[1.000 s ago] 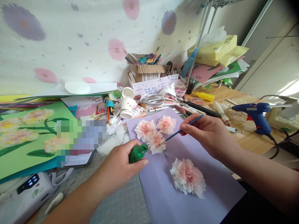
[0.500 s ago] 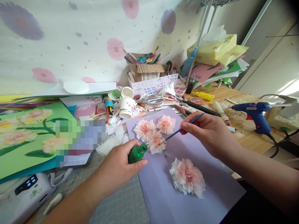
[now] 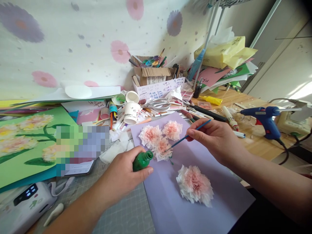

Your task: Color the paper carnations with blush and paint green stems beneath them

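My left hand (image 3: 124,174) is wrapped round a small green paint bottle (image 3: 142,160), tipped toward the flowers at the edge of a lilac paper sheet (image 3: 190,214). My right hand (image 3: 214,138) pinches a thin blue paintbrush (image 3: 187,136). The brush tip rests at a cluster of three pink tissue flowers (image 3: 159,138) near the sheet's top. A small green mark shows on the sheet just below that cluster. A fourth, larger pink tissue flower (image 3: 195,184) lies lower on the sheet, apart from both hands.
A blue glue gun (image 3: 264,118) stands at the right on the wooden table. Paper cups (image 3: 132,110), pens, scissors (image 3: 158,105) and a cardboard box (image 3: 153,74) crowd the back. A green flower picture (image 3: 26,143) lies left, a white device (image 3: 24,203) at bottom left.
Both hands hold almost still; the brush tip stays at the flower cluster. The view has shifted slightly.
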Tool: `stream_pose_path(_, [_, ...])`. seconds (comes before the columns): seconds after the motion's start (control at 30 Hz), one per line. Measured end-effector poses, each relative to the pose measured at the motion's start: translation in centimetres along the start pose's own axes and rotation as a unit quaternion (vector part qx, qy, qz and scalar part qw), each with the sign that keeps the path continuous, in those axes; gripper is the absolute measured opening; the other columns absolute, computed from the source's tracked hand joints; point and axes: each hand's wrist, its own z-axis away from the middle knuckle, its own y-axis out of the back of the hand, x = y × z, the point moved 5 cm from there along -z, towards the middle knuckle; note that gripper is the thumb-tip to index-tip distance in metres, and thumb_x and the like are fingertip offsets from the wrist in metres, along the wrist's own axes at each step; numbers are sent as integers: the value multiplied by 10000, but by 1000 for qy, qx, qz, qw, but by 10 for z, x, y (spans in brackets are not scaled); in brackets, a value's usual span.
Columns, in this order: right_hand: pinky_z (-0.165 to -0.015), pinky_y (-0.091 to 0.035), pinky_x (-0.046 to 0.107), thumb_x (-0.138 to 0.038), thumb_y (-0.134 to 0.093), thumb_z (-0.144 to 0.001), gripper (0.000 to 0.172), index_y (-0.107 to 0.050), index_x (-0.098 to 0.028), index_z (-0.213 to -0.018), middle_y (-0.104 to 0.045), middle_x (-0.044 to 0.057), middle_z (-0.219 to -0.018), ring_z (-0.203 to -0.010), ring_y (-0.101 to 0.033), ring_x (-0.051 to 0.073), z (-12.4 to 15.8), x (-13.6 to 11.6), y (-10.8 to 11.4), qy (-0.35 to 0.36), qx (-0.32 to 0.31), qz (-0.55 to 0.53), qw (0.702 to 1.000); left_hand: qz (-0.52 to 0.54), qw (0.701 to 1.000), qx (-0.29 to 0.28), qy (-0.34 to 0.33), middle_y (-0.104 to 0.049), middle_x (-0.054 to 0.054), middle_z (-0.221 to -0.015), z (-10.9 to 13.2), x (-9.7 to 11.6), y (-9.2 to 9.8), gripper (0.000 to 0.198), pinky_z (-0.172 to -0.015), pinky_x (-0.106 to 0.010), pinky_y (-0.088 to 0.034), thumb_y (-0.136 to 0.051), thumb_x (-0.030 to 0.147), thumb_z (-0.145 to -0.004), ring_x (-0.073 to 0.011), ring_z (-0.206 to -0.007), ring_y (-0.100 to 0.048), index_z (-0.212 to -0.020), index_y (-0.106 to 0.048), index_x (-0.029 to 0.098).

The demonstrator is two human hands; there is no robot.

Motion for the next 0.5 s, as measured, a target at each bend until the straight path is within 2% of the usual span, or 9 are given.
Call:
stream_pose_path(0.17, [-562,-477,293,-381,-718,-778,207,-647,-203,-699,-712,29,-635,-596,-632,163,0,2,2,-5,4,23,1000,1,1000,2,-3,-551,44,-717,0,1,0,198,-648,-324,-366,-598,418,-806,-230,-708,-531,-869,-529,243])
stream_pose_path(0.5, [-549,-486,273,-349,-727,-764,183,-645,-200,-697,-706,21,-625,-585,-636,152,-2,5,0,-9,9,-8,1000,2,1000,0,1,-575,38,-735,1,0,0,211,-657,-326,-376,-603,421,-804,-237,-723,-549,-902,-548,242])
